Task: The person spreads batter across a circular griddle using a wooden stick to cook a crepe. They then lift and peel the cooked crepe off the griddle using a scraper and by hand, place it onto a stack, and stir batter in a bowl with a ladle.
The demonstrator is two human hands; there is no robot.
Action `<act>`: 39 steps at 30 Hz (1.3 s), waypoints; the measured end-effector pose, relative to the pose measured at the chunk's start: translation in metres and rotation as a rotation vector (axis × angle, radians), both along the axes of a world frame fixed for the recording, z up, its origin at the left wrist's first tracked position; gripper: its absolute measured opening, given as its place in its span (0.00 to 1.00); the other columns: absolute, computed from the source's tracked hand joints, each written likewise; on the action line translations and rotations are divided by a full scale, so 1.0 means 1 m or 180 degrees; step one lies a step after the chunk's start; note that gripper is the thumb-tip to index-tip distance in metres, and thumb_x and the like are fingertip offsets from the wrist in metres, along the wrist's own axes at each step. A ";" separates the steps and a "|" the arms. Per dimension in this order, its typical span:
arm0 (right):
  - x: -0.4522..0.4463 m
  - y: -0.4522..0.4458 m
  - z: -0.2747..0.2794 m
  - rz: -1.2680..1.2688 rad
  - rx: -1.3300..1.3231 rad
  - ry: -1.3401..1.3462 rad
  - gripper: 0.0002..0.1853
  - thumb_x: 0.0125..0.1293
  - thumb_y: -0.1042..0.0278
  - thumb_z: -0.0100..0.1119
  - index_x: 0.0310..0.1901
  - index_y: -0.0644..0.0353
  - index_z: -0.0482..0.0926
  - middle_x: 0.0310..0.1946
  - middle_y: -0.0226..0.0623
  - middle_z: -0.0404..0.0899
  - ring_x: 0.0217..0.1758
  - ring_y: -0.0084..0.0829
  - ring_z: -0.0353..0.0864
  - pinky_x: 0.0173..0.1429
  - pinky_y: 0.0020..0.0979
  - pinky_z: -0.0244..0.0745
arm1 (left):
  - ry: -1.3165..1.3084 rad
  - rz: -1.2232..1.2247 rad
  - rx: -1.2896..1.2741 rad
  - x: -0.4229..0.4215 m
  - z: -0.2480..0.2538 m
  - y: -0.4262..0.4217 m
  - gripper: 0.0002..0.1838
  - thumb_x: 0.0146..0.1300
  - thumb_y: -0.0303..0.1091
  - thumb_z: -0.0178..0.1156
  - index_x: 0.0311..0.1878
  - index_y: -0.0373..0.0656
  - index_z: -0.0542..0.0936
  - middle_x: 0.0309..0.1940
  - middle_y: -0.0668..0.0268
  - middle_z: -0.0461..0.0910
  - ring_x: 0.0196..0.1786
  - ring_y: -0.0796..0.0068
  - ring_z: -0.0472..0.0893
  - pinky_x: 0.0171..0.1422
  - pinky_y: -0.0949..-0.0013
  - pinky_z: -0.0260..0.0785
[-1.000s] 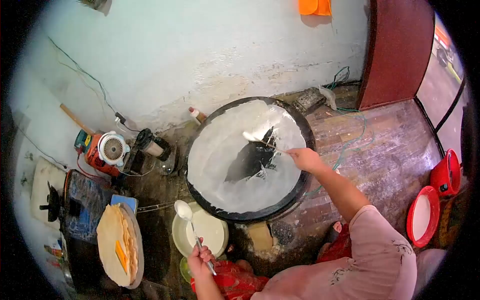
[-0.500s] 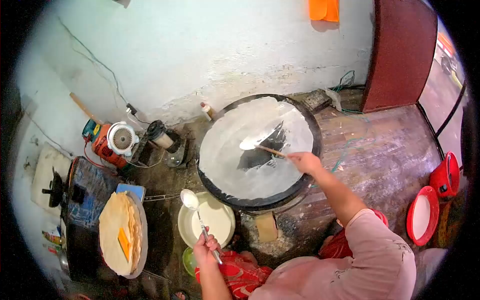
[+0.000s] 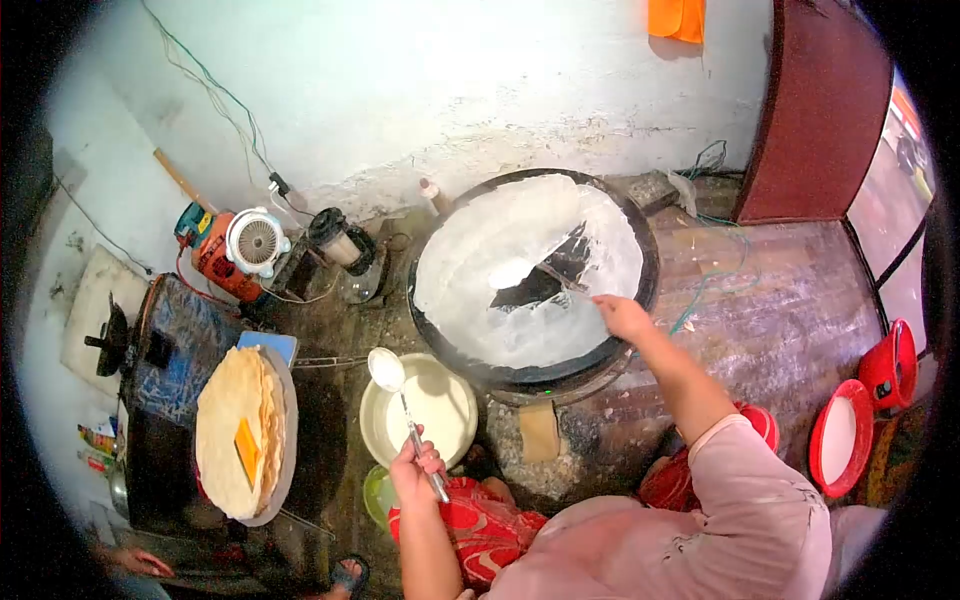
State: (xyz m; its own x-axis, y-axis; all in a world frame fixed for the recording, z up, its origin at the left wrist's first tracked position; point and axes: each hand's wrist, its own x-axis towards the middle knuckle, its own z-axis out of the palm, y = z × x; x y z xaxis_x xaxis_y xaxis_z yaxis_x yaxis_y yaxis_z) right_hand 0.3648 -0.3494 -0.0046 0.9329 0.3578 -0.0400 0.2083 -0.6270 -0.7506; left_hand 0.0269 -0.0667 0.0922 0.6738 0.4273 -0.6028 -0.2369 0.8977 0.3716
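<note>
My left hand (image 3: 416, 468) is closed round the handle of a metal ladle (image 3: 386, 370), whose bowl carries white batter beside the rim of a cream bowl of batter (image 3: 462, 395). My right hand (image 3: 622, 316) grips a thin wooden-handled spreader (image 3: 555, 273) over a large round black griddle (image 3: 648, 262). White batter (image 3: 480, 240) covers most of the griddle around a dark bare patch near the middle. The spreader's head is hard to tell from the batter.
Stacked flatbreads (image 3: 228, 430) with an orange scraper (image 3: 246, 452) lie at left. A blower (image 3: 256, 243) and a glass jar (image 3: 338, 240) stand by the wall. Red containers (image 3: 888, 365) are at right. Another person's hand (image 3: 143, 562) shows at lower left.
The view has shifted, and the griddle appears further right. My right hand has moved the spreader across the batter, and the bare patch has changed shape. Another person's hand has appeared at lower left.
</note>
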 end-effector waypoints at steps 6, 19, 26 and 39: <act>-0.036 -0.009 0.090 0.0793 -0.0992 -0.0392 0.13 0.60 0.60 0.52 0.46 0.43 0.81 0.37 0.40 0.81 0.40 0.40 0.80 0.45 0.34 0.75 | -0.0051 -0.0072 -0.0016 -0.001 0.004 -0.002 0.14 0.69 0.34 0.39 0.51 0.39 0.70 0.23 0.64 0.66 0.19 0.80 0.62 0.18 0.78 0.57; -0.117 0.039 0.015 0.0794 -0.1275 -0.2322 0.27 0.50 0.75 0.50 0.57 0.51 0.69 0.29 0.35 0.74 0.30 0.37 0.76 0.31 0.38 0.71 | -0.0155 -0.0107 -0.0219 -0.001 -0.001 0.001 0.14 0.68 0.34 0.41 0.50 0.38 0.70 0.22 0.65 0.65 0.18 0.80 0.61 0.17 0.79 0.55; -0.105 0.019 0.039 0.0058 -0.0313 -0.1684 0.22 0.50 0.74 0.48 0.50 0.51 0.74 0.31 0.43 0.77 0.30 0.47 0.77 0.33 0.45 0.72 | 0.0022 -0.0029 0.0058 0.001 0.007 -0.005 0.12 0.68 0.32 0.42 0.49 0.37 0.71 0.21 0.68 0.65 0.17 0.83 0.62 0.16 0.81 0.56; -0.079 -0.012 0.017 -0.0111 -0.0788 -0.1269 0.23 0.52 0.74 0.48 0.52 0.49 0.74 0.33 0.42 0.77 0.37 0.46 0.78 0.40 0.44 0.73 | -0.0036 -0.0046 0.0043 0.004 0.005 -0.004 0.13 0.68 0.33 0.42 0.50 0.38 0.70 0.21 0.69 0.65 0.17 0.83 0.62 0.17 0.80 0.56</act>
